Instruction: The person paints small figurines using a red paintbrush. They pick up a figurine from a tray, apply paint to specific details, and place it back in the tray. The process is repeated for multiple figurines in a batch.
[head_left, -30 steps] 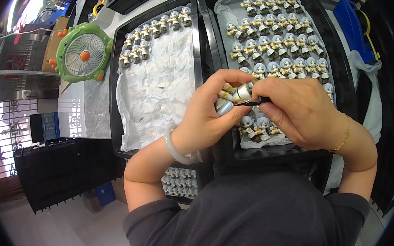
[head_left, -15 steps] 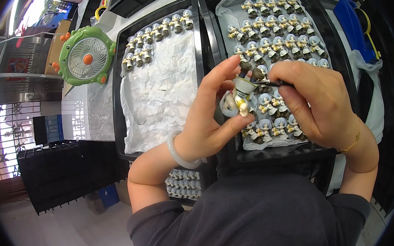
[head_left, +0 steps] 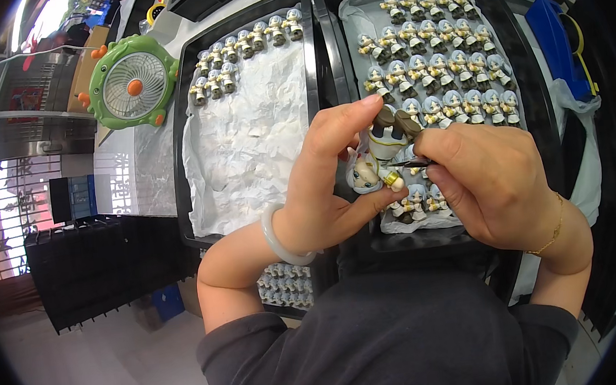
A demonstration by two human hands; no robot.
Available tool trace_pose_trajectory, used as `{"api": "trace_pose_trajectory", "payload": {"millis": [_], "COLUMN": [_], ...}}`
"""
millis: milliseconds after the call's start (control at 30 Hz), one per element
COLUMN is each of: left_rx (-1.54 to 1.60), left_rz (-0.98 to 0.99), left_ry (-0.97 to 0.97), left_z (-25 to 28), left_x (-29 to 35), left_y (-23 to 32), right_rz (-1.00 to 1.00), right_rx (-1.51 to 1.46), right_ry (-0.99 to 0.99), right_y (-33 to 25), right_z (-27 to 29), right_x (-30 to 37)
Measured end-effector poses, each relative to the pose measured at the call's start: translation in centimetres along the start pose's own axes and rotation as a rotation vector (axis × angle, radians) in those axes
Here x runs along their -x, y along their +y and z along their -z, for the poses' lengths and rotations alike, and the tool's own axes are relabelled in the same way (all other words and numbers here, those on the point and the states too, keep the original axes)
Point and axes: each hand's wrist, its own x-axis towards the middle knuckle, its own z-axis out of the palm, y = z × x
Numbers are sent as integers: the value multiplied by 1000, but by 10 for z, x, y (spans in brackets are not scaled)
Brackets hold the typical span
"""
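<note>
My left hand is closed on a small figurine with pale blue hair, a white and gold outfit and brown boots. The figurine is tipped head down, its boots pointing up. Pinched between the fingers of my right hand is a slim dark pointed tool; I cannot tell whether it is a pair of tweezers or a blade. Its tip is at the figurine's chest, by the gold trim. Below my hands, a black tray holds rows of similar figurines on pale lining, partly covered by my hands.
Left of it stands another black tray, lined with crumpled white paper, with several figurines at its far end. A green fan stands at the far left, a blue holder at the right. More figurines lie lower down.
The figurine has turned in my left hand, showing its front and boots more. My right hand has moved slightly down, and the tool's tip now reaches the figurine's chest.
</note>
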Motion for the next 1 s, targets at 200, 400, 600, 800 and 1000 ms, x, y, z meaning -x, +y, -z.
{"api": "trace_pose_trajectory", "payload": {"millis": [200,400,600,800,1000], "left_rx": [-16,6,-6,8,1], "left_rz": [-6,19,5,-36,-110], "left_ry": [8,7,-11,-61,-54], "left_z": [-1,-1,-1,-3,-5], "left_x": [-1,0,0,-5,-8], "left_y": [2,2,-1,2,0], "right_rz": [-15,-45,-73,-139,-148], "right_rx": [9,-3,-24,-140,-225], "right_ry": [-27,-85,-130,-200,-248], "right_y": [2,1,1,3,5], "right_z": [0,1,0,0,1], "right_x": [0,0,0,0,-3]}}
